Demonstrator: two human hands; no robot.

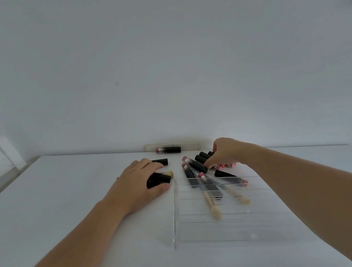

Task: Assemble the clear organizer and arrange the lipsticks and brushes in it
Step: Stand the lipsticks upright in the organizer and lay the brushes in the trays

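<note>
The left hand point(141, 181) lies on the tabletop point(69, 216), fingers curled around a short black brush point(160, 178). The right hand point(223, 152) pinches at the lipsticks point(203, 157) behind the organizer point(223, 219). The organizer's clear panels lie flat, unassembled, with brushes point(211, 200) across them. Risk: round lipsticks may roll if nudged, and loose panels may slide.

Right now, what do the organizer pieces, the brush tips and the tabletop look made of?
The organizer panels look like clear rigid plastic, probably acrylic: the table shows through and the edges catch light. The brush tips look like soft cream bristles or foam; blur leaves that open. The table looks smooth, matte white, perhaps laminate or painted board.
</note>
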